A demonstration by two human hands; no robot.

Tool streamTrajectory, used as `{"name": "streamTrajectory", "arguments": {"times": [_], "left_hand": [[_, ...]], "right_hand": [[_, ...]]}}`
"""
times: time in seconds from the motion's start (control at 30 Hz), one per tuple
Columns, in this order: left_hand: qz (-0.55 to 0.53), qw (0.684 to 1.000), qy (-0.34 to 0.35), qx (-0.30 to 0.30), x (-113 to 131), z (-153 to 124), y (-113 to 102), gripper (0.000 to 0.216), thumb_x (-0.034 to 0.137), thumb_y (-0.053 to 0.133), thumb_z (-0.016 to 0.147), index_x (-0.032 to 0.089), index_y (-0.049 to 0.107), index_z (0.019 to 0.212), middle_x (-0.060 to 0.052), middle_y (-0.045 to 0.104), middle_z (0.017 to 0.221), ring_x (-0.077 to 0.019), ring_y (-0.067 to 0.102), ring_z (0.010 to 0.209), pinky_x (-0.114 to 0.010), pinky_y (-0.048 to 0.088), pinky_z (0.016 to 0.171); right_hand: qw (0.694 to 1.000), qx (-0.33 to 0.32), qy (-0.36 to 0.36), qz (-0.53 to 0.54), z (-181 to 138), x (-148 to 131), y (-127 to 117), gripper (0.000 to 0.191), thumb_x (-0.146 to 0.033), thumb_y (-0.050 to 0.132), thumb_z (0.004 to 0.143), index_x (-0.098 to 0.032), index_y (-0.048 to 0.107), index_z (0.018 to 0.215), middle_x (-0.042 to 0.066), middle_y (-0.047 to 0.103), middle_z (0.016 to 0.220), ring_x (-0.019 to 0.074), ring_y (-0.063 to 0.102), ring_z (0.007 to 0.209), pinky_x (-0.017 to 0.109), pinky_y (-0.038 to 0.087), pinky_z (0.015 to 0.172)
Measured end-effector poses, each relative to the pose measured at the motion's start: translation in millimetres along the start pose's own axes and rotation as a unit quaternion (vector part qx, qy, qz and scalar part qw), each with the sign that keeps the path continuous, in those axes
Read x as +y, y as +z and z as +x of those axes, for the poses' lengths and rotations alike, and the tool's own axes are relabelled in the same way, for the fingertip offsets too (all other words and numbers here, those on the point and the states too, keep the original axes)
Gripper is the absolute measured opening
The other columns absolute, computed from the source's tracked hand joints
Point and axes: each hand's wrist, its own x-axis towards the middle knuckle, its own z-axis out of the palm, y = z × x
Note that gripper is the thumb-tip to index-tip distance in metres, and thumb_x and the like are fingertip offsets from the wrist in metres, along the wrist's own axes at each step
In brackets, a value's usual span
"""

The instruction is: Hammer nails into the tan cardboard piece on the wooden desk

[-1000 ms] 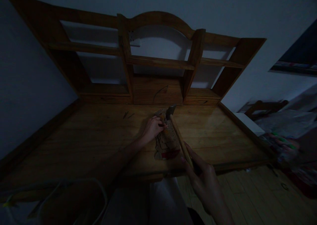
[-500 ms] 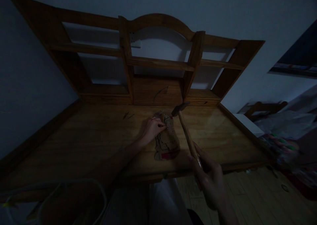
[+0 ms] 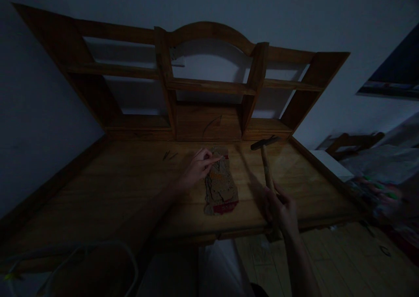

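A worn piece of brown cardboard (image 3: pixel 222 186) with torn, creased layers and a red printed strip lies flat on the wooden desk (image 3: pixel 131 179). My left hand (image 3: pixel 202 162) is over its upper left part, the index finger stretched out across the cardboard and the other fingers loosely bent. I make out nothing held there, though the light is dim. To the right of the cardboard, my right hand (image 3: pixel 281 209) grips the wooden handle of a hammer (image 3: pixel 266 162). The hammer's dark metal head is raised above the desk, apart from the cardboard.
Small thin dark pieces (image 3: pixel 166 155) lie on the desk left of the cardboard. A wooden shelf unit (image 3: pixel 209 87) stands along the desk's back. A pale cable-like loop (image 3: pixel 126 247) crosses the lower left. Right of the desk are a white surface (image 3: pixel 332 164) and plastic-wrapped items (image 3: pixel 373 188).
The hammer and my right hand have moved right, away from the cardboard. My left hand has gone from a pinch on the cardboard to a stretched index finger, slightly farther back.
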Motion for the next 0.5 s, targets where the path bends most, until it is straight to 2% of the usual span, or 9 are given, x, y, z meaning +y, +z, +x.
{"name": "streamTrajectory", "arguments": {"times": [0.2,0.33,0.5], "left_hand": [[0.029,0.998,0.016,-0.047,-3.0,-2.4,4.1,0.052,0.007,0.048,0.084,0.037,0.057,0.126,-0.004,0.051,0.098,-0.0177,0.048,0.096,-0.034,0.043,0.084],[0.031,0.998,0.011,-0.046,-4.1,-2.0,5.0,0.052,0.006,0.049,0.083,0.037,0.059,0.123,-0.004,0.051,0.096,-0.018,0.048,0.095,-0.035,0.043,0.083],[0.015,0.999,0.018,-0.025,-7.6,-1.3,9.7,0.05,0.006,0.05,0.082,0.035,0.062,0.12,-0.004,0.051,0.093,-0.0171,0.048,0.092,-0.034,0.043,0.081]], "right_hand": [[0.999,-0.009,0.012,-0.031,-3.4,-11.2,1.6,0.061,-0.046,0.064,0.081,-0.009,0.055,0.128,-0.005,0.046,0.052,0.0073,0.036,0.035,0.019,0.028,0.032],[0.998,-0.021,0.019,-0.052,-4.0,-15.9,2.2,0.062,-0.047,0.065,0.08,-0.008,0.056,0.128,-0.005,0.047,0.053,0.0089,0.041,0.039,0.02,0.031,0.034],[0.998,-0.023,0.016,-0.048,-2.9,-15.0,2.4,0.062,-0.049,0.063,0.08,-0.009,0.056,0.128,-0.006,0.045,0.052,0.0082,0.037,0.038,0.02,0.029,0.034]]}}
